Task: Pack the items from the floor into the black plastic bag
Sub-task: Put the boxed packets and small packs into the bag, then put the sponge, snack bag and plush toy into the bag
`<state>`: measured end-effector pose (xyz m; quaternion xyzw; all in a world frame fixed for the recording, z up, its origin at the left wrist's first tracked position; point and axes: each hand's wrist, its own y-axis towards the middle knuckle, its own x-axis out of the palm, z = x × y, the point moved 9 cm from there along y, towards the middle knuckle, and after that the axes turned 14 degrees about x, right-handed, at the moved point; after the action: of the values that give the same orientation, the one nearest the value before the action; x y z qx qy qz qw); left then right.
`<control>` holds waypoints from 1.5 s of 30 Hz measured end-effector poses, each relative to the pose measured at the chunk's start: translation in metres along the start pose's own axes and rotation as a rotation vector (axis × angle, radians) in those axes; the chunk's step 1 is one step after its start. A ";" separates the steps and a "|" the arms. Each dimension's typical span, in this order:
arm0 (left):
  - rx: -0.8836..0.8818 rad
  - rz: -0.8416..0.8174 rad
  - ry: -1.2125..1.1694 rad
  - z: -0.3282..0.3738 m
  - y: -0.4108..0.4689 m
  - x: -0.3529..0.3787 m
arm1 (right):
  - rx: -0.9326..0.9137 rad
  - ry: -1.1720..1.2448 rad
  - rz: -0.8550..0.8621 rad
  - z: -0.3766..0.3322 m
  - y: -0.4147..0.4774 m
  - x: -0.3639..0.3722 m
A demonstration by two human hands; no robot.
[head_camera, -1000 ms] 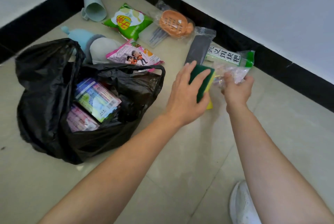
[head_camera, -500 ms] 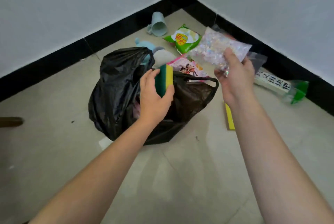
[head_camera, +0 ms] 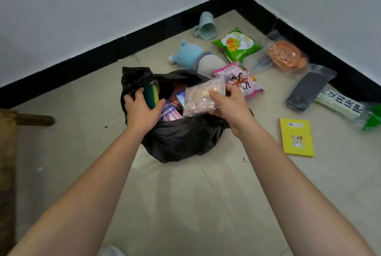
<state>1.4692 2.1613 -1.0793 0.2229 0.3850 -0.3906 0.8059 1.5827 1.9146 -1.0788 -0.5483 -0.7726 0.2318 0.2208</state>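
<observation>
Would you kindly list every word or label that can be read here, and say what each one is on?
"义" and "块": white label on the long clear packet; its other characters are unclear.
Too blurred to read: red characters on a yellow disc on the green snack bag.
Too small to read: print on the pink cartoon packet and the yellow booklet.

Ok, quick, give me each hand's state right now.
Left hand grips the sponge over the black bag.
Right hand holds the glitter packet.
</observation>
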 end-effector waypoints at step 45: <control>0.685 -0.451 0.405 0.166 0.028 0.121 | -0.243 -0.993 0.347 -0.044 0.115 -0.096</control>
<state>1.6141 2.0132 -1.0732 0.4591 0.4224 -0.6096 0.4890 1.7233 1.8621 -1.1211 -0.5142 -0.7033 0.4050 -0.2775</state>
